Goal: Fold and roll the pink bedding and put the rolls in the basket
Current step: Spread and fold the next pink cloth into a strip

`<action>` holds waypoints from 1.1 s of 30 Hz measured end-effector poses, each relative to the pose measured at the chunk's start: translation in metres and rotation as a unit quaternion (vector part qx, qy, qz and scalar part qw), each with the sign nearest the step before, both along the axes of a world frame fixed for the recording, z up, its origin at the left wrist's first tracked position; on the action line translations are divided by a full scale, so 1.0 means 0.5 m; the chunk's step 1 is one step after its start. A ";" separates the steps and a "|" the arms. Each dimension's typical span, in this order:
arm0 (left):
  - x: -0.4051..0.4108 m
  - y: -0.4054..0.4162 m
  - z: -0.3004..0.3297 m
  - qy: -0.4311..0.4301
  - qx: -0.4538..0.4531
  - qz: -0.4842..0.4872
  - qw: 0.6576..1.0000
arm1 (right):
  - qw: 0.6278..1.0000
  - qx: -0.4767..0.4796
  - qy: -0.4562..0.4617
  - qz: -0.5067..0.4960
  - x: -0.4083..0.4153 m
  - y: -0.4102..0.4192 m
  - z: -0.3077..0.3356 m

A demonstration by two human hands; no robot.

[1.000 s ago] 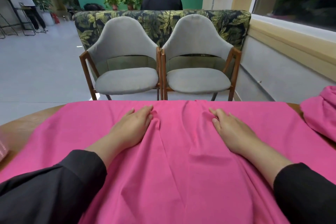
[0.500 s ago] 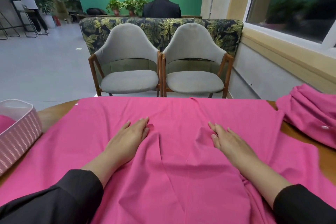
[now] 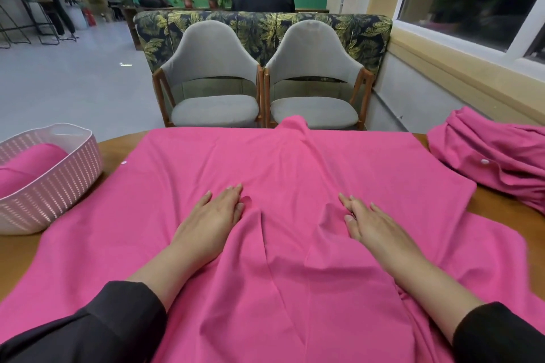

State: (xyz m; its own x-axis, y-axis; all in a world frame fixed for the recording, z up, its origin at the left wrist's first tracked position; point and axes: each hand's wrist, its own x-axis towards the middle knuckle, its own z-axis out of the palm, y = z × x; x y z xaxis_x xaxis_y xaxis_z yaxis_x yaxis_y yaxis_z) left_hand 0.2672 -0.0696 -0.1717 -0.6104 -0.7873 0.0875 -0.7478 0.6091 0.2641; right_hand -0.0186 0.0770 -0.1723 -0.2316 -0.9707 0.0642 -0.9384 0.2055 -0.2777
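Pink bedding, a big soft cloth sheet (image 3: 295,174), lies spread over the round brown wooden table (image 3: 501,206) in front of us. Our left hand (image 3: 211,221) and our right hand (image 3: 374,222) both lie flat on it near the middle, fingers straight and close together, gripping nothing. Between them the cloth bumps up in a long ridge that runs to the far edge. We think the job now is to smooth the sheet flat before we fold it. To do it well, we should press lightly and slide our palms outward, left and right, so the ridge goes away. At the far left stands a white woven plastic basket (image 3: 59,186) with a pink roll (image 3: 26,168) already in it. A crumpled pink cloth pile (image 3: 495,156) waits at the far right.
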 end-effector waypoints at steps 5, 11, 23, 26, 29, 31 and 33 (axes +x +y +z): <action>0.017 0.063 0.005 0.012 -0.007 0.009 1.000 | 1.000 -0.005 0.009 0.011 0.023 0.046 -0.002; 0.031 0.103 0.004 0.041 -0.003 0.010 0.999 | 0.998 -0.044 -0.053 0.012 0.046 0.088 0.005; -0.075 -0.158 0.318 0.317 -0.087 0.120 0.937 | 0.923 -0.332 -0.162 -0.106 -0.099 -0.134 0.311; -0.140 -0.265 0.259 0.246 -0.049 0.136 0.958 | 0.935 -0.278 -0.174 -0.137 -0.157 -0.242 0.260; -0.183 -0.309 0.144 0.169 0.013 0.102 0.980 | 0.951 -0.206 -0.190 -0.133 -0.196 -0.299 0.163; -0.188 -0.318 0.076 0.098 0.047 0.083 0.991 | 0.963 -0.151 -0.186 -0.124 -0.211 -0.310 0.097; -0.180 -0.330 0.022 0.034 0.036 0.063 0.997 | 0.976 -0.105 -0.150 -0.118 -0.214 -0.312 0.044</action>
